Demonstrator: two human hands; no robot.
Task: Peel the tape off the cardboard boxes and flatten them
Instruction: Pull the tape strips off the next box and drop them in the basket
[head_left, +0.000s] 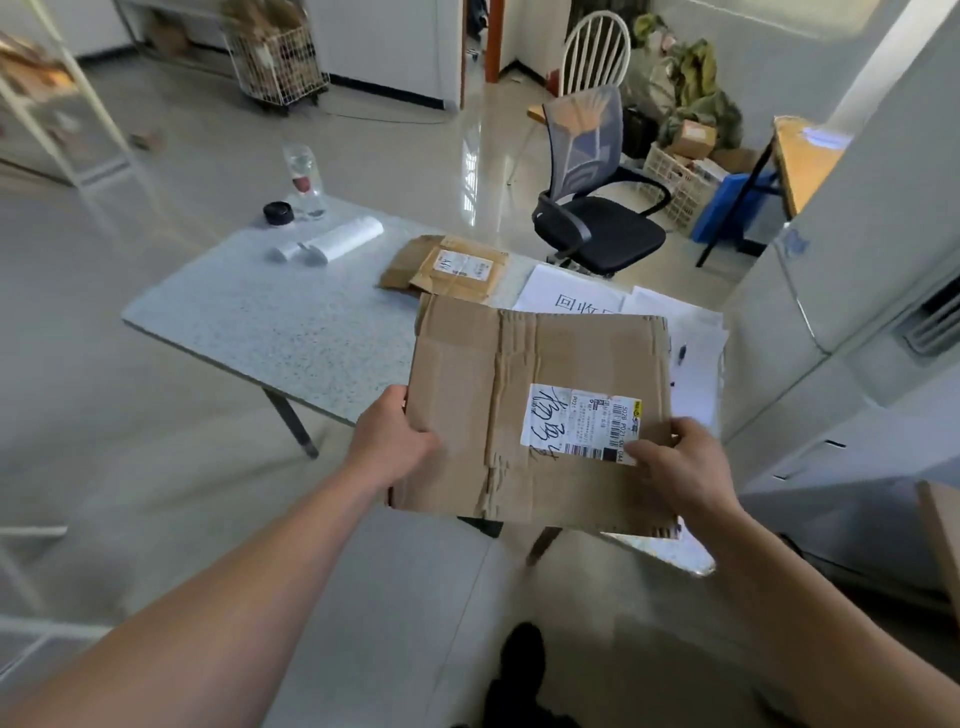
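I hold a flattened brown cardboard box (530, 364) in the air over the near edge of the speckled table (270, 322). A white shipping label (579, 423) sits on its face, and torn strips run down its middle. My left hand (395, 441) grips the box's left edge, thumb on top. My right hand (685, 467) grips the near right corner, thumb by the label. A second flattened box (452, 265) with its own label lies on the table beyond it.
White papers with printed characters (571, 296) lie on the table's right part. A bottle (304, 179), a black lid (279, 213) and white rolls (337, 241) stand at the far left corner. A black office chair (597, 208) is behind the table; white cabinets (857, 312) on the right.
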